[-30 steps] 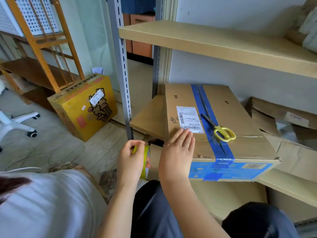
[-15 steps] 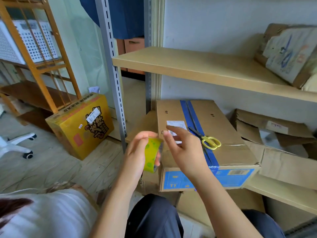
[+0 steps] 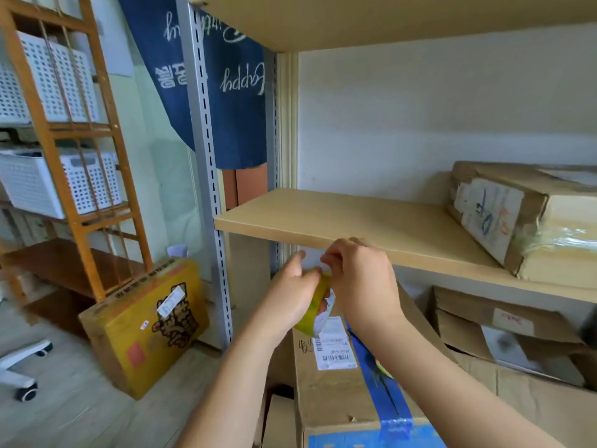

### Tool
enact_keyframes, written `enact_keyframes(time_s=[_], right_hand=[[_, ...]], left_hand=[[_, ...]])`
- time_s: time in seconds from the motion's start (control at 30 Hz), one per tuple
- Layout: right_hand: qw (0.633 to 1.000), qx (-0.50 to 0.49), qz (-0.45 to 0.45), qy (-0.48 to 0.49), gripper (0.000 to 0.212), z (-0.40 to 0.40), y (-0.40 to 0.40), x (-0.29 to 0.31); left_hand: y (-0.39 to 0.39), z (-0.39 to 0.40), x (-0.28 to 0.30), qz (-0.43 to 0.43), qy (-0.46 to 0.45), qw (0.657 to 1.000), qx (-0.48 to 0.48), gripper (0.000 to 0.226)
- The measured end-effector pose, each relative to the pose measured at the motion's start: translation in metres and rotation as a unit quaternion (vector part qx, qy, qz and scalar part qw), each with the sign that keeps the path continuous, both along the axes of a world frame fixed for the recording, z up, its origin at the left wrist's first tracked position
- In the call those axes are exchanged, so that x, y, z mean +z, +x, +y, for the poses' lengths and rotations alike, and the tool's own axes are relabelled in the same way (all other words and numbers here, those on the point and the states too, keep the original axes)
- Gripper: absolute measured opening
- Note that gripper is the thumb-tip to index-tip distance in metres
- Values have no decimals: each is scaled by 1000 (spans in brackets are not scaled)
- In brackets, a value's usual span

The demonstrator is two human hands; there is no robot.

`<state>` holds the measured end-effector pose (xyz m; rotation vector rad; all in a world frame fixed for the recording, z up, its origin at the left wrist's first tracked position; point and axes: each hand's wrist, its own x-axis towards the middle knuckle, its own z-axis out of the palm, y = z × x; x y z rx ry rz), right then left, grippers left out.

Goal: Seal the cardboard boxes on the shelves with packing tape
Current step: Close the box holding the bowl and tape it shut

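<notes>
Hands raised | left hand (image 3: 292,286) grips tape roll (image 3: 318,303) | right hand (image 3: 361,282) pinches it

Matt cardboard box (image 3: 336,396) with glossy blue tape (image 3: 381,389); smooth wooden shelf (image 3: 371,221).

This looks like a small storeroom or back office used for packing parcels. Metal-upright shelving (image 3: 206,189) with pale wooden boards (image 3: 371,221) fills the right of the frame, stacked with worn cardboard boxes (image 3: 523,221) bearing shipping labels (image 3: 336,347). At upper left a wooden rack (image 3: 97,176) holds white perforated storage baskets (image 3: 48,182); a yellow carton (image 3: 142,328) leans on the plank floor at lower left beside an office chair's castors (image 3: 26,392).
</notes>
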<state>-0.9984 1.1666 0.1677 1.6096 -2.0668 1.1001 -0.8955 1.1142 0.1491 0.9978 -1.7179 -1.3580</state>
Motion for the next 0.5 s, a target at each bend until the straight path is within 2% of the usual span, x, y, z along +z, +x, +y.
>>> enact_keyframes(time_s=[0.1,0.17,0.3,0.33,0.43,0.47,0.5], right_hand=[[999,6,-41,-21,11,-32,-23,23],[998,16,-67,-13,10,-51,-36,30],[997,6,-54,47,7,-76,-47,27],[997,-11,-49,56,14,-79,-49,27],[988,-88,-6,126,75,-87,-61,36],[984,-84,-25,152,80,-89,-63,39],[980,-72,-55,177,76,-91,-64,39]], left_hand=[[-22,-23,20,-73,-24,996,34,17],[-34,-34,30,-62,-6,996,57,16],[-43,-48,30,-60,27,993,95,20],[-41,-48,29,-73,28,992,99,25],[-39,-51,23,-67,31,992,105,36],[-38,-49,22,-63,35,992,102,35],[-38,-49,22,-57,26,992,106,33]])
